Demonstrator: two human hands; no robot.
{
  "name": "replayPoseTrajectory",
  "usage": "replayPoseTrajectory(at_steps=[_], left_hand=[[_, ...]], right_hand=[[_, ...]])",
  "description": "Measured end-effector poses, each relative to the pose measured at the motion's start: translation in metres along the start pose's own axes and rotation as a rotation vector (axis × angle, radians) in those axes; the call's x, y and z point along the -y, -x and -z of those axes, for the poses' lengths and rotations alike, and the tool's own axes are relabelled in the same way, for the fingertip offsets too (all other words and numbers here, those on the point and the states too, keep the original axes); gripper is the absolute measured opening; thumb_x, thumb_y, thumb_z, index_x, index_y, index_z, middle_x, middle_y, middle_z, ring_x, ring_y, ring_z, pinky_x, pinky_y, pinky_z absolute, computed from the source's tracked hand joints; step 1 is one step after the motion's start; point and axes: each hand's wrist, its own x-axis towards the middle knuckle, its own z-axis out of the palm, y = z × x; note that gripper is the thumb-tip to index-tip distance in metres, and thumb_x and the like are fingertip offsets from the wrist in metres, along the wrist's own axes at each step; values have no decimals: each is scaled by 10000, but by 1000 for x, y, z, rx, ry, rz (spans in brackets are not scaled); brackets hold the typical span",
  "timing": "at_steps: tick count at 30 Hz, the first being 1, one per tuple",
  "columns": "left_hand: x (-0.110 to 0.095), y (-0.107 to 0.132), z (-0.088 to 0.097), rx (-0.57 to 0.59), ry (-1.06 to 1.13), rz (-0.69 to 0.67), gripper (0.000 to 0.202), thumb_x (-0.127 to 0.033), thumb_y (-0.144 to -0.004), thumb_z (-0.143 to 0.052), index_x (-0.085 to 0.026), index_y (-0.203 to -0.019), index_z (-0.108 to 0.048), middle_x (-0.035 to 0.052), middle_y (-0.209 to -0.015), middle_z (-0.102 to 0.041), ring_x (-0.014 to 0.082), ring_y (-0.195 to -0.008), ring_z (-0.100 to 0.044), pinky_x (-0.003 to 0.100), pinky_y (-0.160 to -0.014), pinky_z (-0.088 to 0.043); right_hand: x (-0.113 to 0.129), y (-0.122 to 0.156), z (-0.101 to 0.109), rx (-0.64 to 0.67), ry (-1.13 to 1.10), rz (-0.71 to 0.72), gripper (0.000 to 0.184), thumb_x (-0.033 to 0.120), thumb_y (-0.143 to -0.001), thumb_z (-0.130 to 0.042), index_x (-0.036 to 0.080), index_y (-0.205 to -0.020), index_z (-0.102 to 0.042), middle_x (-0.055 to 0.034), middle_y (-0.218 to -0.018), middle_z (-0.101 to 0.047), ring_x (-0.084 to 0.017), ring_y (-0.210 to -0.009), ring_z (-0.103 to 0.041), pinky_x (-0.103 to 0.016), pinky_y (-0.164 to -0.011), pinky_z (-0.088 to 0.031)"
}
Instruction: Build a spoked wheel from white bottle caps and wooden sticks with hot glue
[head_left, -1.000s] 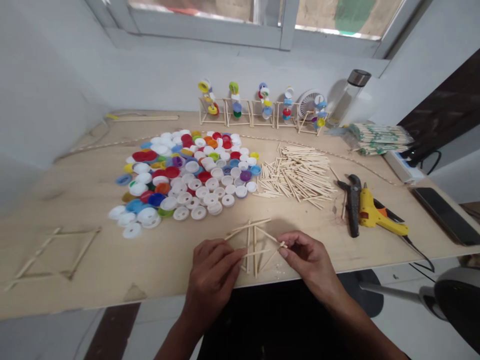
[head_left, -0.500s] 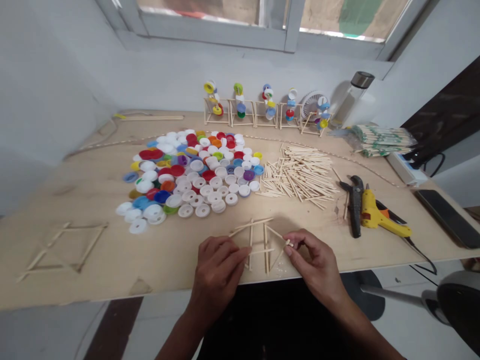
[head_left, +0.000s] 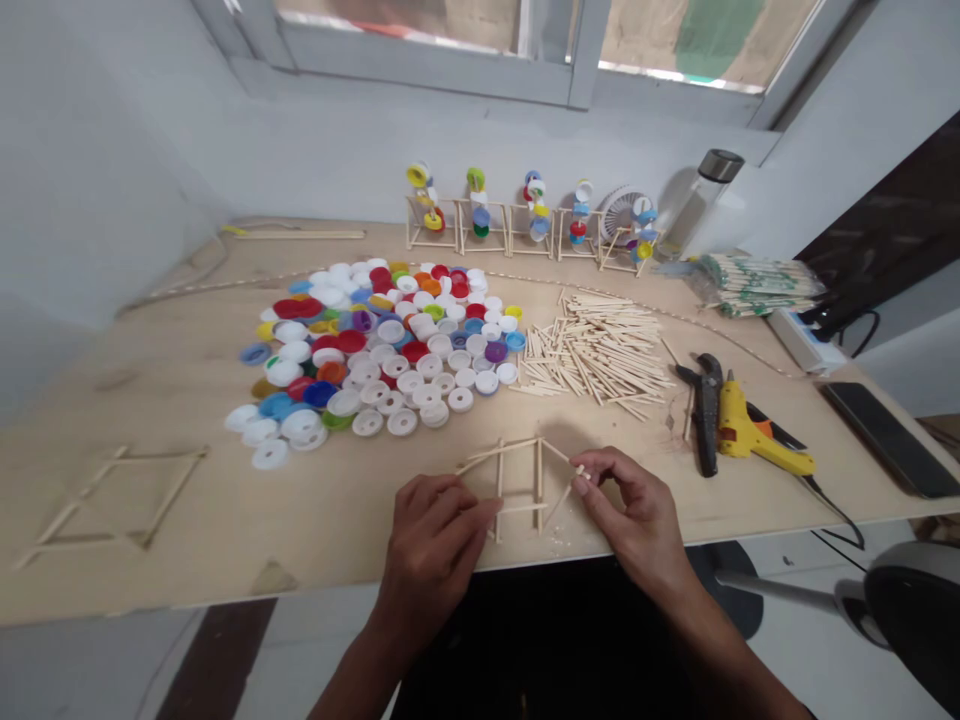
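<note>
Near the table's front edge, a small frame of wooden sticks (head_left: 538, 480) stands between my two hands. My left hand (head_left: 439, 525) is closed, thumb and fingers pinching the frame's left part; the exact grip is partly hidden by the fingers. My right hand (head_left: 628, 505) pinches the joined corner of the frame's right triangular side, where short stick ends poke out between thumb and forefinger. Crosswise sticks link the two sides. A few pale crumbs lie on the table below the right hand.
Many coloured bottle caps (head_left: 412, 352) and a heap of cut sticks (head_left: 600, 345) lie beyond. To the right are black cutters (head_left: 707, 410), a yellow glue gun (head_left: 739, 425) and a phone (head_left: 889, 438). Finished cap wheels (head_left: 480, 215) line the wall; another stick frame (head_left: 112, 500) lies left.
The right side of the stick frame has shifted slightly right and squared up against the crosswise sticks. My right hand has moved a little with it; the left hand has stayed nearly still.
</note>
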Motion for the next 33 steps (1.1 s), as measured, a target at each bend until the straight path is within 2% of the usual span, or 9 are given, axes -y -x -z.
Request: replayPoseTrajectory(at_steps=[33], left_hand=[[2, 1, 0, 47, 40, -35, 167, -96, -837, -538, -199, -837, -669, 17, -705, -610, 180, -823, -526, 368, -782, -402]], right_hand=[[-1, -1, 0, -5, 25, 10, 95, 193, -811, -588, 193, -873, -659, 13, -694, -559, -128, -678, -540, -225, -654, -451]])
